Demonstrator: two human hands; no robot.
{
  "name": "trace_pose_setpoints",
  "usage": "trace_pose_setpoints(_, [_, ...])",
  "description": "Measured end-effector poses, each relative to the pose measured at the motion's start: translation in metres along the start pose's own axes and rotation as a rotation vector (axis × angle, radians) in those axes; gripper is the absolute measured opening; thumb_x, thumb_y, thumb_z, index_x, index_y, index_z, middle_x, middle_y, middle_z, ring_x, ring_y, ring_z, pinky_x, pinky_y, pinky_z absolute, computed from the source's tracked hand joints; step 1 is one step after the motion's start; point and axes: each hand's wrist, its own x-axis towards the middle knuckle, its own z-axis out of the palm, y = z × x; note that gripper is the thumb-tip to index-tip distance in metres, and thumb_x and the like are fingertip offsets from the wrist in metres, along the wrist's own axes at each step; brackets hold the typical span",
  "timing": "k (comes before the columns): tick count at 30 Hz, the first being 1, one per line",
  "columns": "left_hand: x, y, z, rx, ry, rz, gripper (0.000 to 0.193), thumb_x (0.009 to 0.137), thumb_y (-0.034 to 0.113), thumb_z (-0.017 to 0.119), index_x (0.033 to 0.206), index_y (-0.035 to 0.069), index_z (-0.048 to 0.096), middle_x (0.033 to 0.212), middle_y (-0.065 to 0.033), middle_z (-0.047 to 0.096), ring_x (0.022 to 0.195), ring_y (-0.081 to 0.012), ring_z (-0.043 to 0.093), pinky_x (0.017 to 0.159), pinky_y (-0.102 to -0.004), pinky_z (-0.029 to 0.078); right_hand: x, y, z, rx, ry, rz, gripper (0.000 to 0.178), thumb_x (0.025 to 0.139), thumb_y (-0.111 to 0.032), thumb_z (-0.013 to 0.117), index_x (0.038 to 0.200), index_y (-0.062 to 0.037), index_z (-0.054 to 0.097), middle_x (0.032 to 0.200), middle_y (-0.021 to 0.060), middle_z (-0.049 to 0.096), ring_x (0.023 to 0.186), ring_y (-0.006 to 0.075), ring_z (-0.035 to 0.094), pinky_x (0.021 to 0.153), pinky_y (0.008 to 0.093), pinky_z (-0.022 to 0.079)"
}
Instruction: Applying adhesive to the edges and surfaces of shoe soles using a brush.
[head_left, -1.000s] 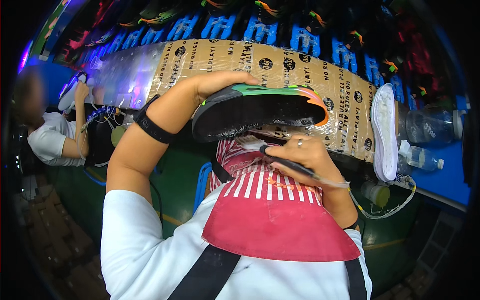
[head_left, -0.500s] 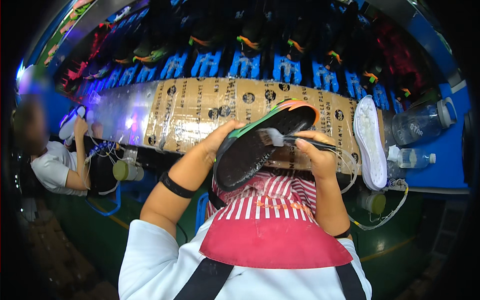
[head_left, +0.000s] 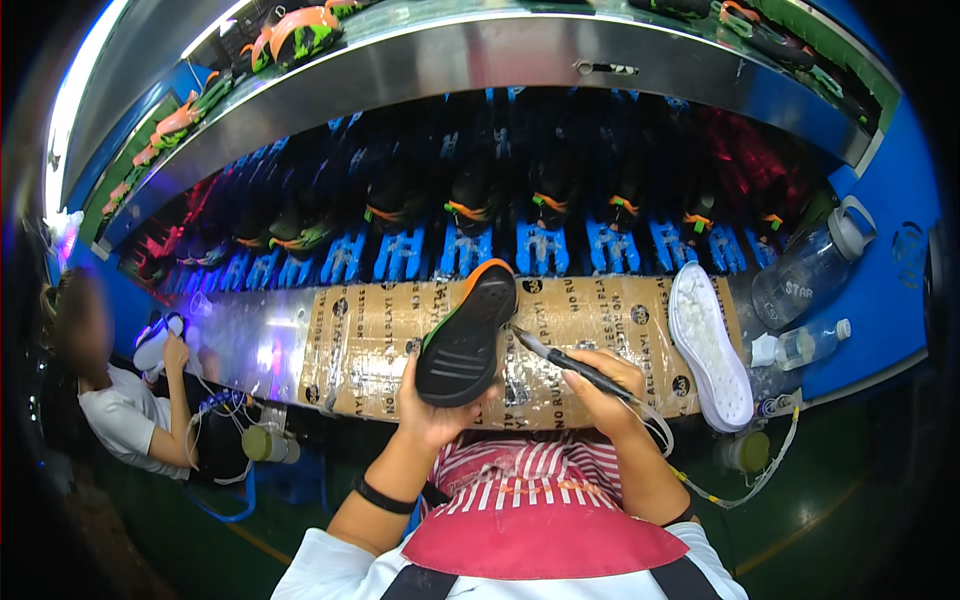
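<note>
My left hand (head_left: 432, 412) grips a black shoe sole (head_left: 463, 345) with an orange and green rim. Its narrower, orange-edged end points away from me and its wide end rests in my palm. In my right hand (head_left: 608, 388) is a brush (head_left: 585, 372) with a black handle and a clear tube running from its back end. The brush's bristle tip lies close beside the sole's right edge; whether they touch I cannot tell. To the right, a white shoe sole (head_left: 712, 350) lies on the cardboard-covered worktop (head_left: 355, 345), with whitish stuff inside it.
Beyond the worktop, blue holders (head_left: 465, 250) carry dark shoe uppers beneath a metal shelf edge (head_left: 450, 62). A large clear jug (head_left: 812, 268) and a small bottle (head_left: 812, 344) stand at right. A co-worker (head_left: 130, 405) handles a pale shoe part at left.
The sole has swung from slanting right to pointing nearly straight away from me. The brush has come off its surface to its right side. My view has tilted up, showing the shelf.
</note>
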Motion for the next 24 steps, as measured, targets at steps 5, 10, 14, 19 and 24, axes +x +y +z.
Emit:
trace_pose_setpoints(5, [-0.011,-0.002,-0.018,-0.170,-0.187,-0.072,0.073,0.085,0.061,0.039,0.140,0.013,0.029,0.129,-0.0326,0.038,0.095,-0.0395,0.061,0.062,-0.0370,0.060,-0.006,0.020,-0.012,0.074,0.082,0.118,0.021,0.074,-0.001,0.068,0.094,0.0024,0.066,0.076,0.0082,0.063,0.066,0.0120,0.059,0.059,0.0236,0.045])
trace_pose_setpoints(10, [0.007,0.006,0.034,0.401,-0.072,0.315,0.075,0.083,0.059,0.036,0.134,0.004,0.033,0.120,-0.0249,0.050,0.095,-0.0398,0.060,0.050,-0.0435,0.058,-0.008,0.027,-0.021,0.191,0.133,0.220,0.022,0.076,-0.004,0.068,0.096,0.0052,0.065,0.080,0.0046,0.064,0.068,0.0074,0.056,0.061,0.0188,0.044])
trace_pose_setpoints(14, [0.045,0.040,0.100,0.551,-0.127,0.564,0.081,0.082,0.060,0.034,0.133,-0.003,0.032,0.115,-0.0291,0.052,0.083,-0.0382,0.063,0.049,-0.0428,0.057,-0.009,0.030,-0.030,0.240,0.178,0.251,0.024,0.076,-0.005,0.068,0.098,0.0044,0.065,0.076,0.0024,0.063,0.064,0.0058,0.054,0.059,0.0181,0.043])
trace_pose_setpoints(19, [0.111,0.097,0.245,0.937,-0.498,0.712,0.068,0.090,0.049,0.034,0.133,-0.003,0.032,0.121,-0.0308,0.047,0.096,-0.0402,0.059,0.061,-0.0416,0.058,-0.012,0.023,-0.043,0.281,0.220,0.364,0.022,0.078,-0.005,0.068,0.098,0.0041,0.065,0.076,0.0021,0.063,0.062,0.0054,0.054,0.056,0.0178,0.042])
trace_pose_setpoints(24, [0.170,0.153,0.306,0.431,-0.378,0.437,0.087,0.092,0.048,0.040,0.139,0.007,-0.021,0.138,-0.0359,0.020,0.119,-0.0508,0.039,0.092,-0.0499,0.048,-0.019,0.029,-0.046,0.236,0.223,0.309,0.024,0.078,-0.007,0.068,0.099,0.0031,0.065,0.076,0.0017,0.063,0.065,0.0050,0.054,0.059,0.0178,0.042])
